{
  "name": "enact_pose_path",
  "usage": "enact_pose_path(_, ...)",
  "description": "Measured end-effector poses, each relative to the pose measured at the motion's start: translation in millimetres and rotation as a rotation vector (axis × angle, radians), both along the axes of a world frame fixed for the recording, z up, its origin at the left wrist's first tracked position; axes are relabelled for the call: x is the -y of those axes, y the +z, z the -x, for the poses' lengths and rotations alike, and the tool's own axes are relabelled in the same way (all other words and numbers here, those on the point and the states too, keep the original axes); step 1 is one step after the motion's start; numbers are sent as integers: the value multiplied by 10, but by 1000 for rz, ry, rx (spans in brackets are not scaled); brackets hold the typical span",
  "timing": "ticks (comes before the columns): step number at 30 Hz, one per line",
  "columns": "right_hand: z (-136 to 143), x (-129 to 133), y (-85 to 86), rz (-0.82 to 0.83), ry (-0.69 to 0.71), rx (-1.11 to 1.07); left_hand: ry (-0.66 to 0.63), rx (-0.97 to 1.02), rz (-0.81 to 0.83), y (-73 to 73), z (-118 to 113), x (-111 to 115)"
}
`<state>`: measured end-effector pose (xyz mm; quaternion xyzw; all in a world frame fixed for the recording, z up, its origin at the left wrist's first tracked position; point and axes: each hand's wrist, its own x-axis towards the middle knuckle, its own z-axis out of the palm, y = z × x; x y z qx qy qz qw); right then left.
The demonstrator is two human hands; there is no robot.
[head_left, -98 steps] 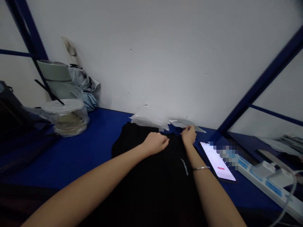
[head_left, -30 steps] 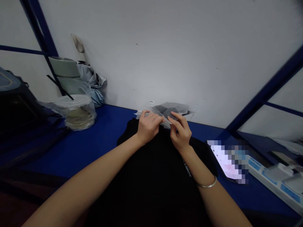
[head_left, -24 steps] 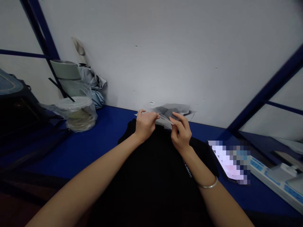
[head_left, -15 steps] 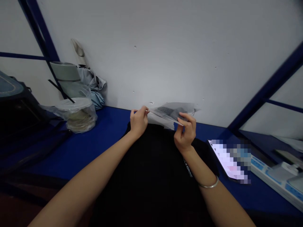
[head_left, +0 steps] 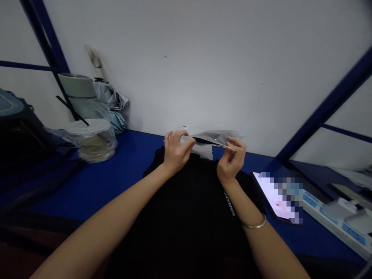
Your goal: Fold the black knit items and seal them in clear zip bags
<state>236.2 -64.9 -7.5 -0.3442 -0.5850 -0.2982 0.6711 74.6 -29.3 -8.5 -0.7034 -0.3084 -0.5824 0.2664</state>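
Observation:
A thin, flat grey-white plastic packet point(head_left: 213, 137) is held up between my two hands, with a dark gap along its near edge. My right hand point(head_left: 233, 157) pinches its right end between thumb and fingers. My left hand point(head_left: 177, 152) is at its left end, thumb and forefinger at the edge by the dark gap, the other fingers curled above. Beneath the hands lies a black bag or cloth point(head_left: 188, 205) with white "ROCKBROS" lettering on its right side. A paler flap hangs below the packet.
On the blue table point(head_left: 130, 155), a lidded tub in clear plastic point(head_left: 97, 145) and a folded umbrella point(head_left: 117, 120) stand left. A black bag point(head_left: 23, 128) lies far left. At right are a lit phone point(head_left: 271, 197) and a white power strip point(head_left: 334, 221). A pale wall rises behind.
My left hand has moved slightly right and turned, its thumb now at the packet's edge. The packet's near edge shows a dark gap. My right hand has shifted slightly right, still holding it.

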Motion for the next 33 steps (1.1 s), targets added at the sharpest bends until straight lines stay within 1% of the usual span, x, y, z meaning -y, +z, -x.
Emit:
enact_pose_path(4, 10, 28, 9, -18, 49, 94, -2, 23, -7, 60, -27, 77)
enact_pose_path(7, 15, 43, 11, -26, 56, 136, -11, -73, -31, 55, -14, 63)
enact_pose_path(9, 19, 51, 4, -19, 62, 179, -10, -159, 12, 40, -10, 51)
enact_pose_path(11, 23, 58, -4, -5, 84, 253, -10, -202, 94, 25, -10, 45)
enact_pose_path(14, 20, 58, -10, 15, 129, 356, -32, -144, 160, 10, -7, 40)
enact_pose_path(16, 8, 46, -14, 32, 138, 387, -56, -69, 133, 10, 8, 37)
enact_pose_path(18, -9, 23, -22, 57, 126, 401, -71, 2, 68, 20, 27, 40)
enact_pose_path(21, -39, -19, -38, 91, 93, 384, -76, 49, -50, 41, 46, 62)
enact_pose_path(24, -80, -62, -54, 120, 48, 331, -98, 16, -169, 52, 41, 85)
enact_pose_path(26, -123, -91, -62, 141, 12, 285, -120, -27, -220, 45, 30, 95)
enact_pose_path(28, -181, -127, -72, 167, -18, 230, -167, -84, -224, 28, 19, 107)
enact_pose_path(33, -349, -233, -113, 271, -100, 90, -355, -228, -158, -11, -11, 175)
